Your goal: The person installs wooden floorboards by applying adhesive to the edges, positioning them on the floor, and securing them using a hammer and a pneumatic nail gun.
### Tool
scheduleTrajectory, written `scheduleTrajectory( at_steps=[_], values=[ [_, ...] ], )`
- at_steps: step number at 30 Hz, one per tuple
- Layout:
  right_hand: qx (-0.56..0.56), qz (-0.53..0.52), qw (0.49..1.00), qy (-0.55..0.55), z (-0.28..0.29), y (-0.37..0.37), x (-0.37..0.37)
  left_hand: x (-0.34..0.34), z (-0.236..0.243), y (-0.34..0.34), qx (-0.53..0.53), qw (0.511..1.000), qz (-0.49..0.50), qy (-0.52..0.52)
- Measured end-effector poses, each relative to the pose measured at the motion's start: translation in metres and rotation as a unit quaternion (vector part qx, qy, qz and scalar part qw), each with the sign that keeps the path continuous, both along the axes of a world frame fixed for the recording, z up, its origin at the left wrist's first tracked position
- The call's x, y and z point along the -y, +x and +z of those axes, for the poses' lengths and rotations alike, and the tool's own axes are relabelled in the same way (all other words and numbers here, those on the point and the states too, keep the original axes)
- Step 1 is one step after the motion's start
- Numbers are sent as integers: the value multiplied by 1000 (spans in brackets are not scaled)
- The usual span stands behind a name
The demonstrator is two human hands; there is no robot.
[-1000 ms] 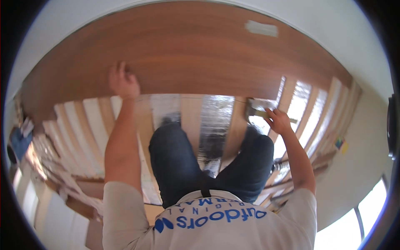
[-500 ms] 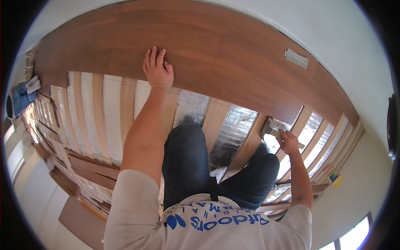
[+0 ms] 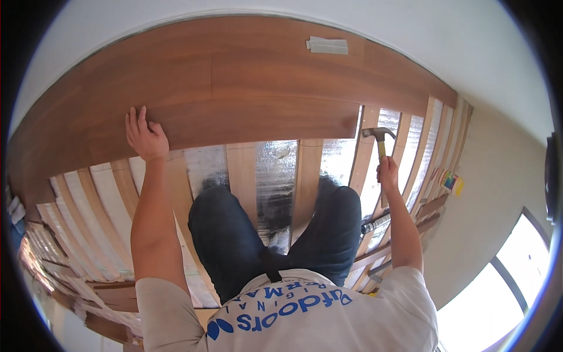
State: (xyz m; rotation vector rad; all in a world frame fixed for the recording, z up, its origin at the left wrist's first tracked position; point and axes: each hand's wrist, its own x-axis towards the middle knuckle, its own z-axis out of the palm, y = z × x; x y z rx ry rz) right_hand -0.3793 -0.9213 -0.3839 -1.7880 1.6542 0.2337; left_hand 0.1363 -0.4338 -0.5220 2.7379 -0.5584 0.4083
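Brown wood floor planks (image 3: 252, 117) run crosswise before me. My left hand (image 3: 145, 133) rests on the nearest plank at left, fingers spread. My right hand (image 3: 386, 172) grips the yellow handle of a claw hammer (image 3: 377, 132); its metal head is raised beside the plank's right end, over pale battens (image 3: 368, 119) and shiny foil sheeting (image 3: 274, 164). A short pale strip (image 3: 327, 46) lies on the laid planks near the wall. My knees are on the battens and foil.
White wall (image 3: 281, 12) along the far edge; beige wall (image 3: 481, 182) and bright window (image 3: 492, 293) at right. A colourful container (image 3: 453, 182) and a metallic tube (image 3: 375, 223) lie at right. Loose brown boards (image 3: 111, 322) lie lower left. Another person's sock and jeans (image 3: 16, 211) show at the left edge.
The hammer, earlier low against the plank's edge, is now lifted with its head upright to the right. My left hand has moved left along the plank. The view has swung about.
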Motion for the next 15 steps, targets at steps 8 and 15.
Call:
scheduleTrajectory(
  at_steps=[8, 15],
  values=[
    [-4, -8, 999, 41, -72, 66, 30, -21, 14, 3, 28, 999, -7, -32],
    [56, -2, 998, 27, -105, -1, 26, 3, 25, 14, -37, 998, 29, -50]
  ],
)
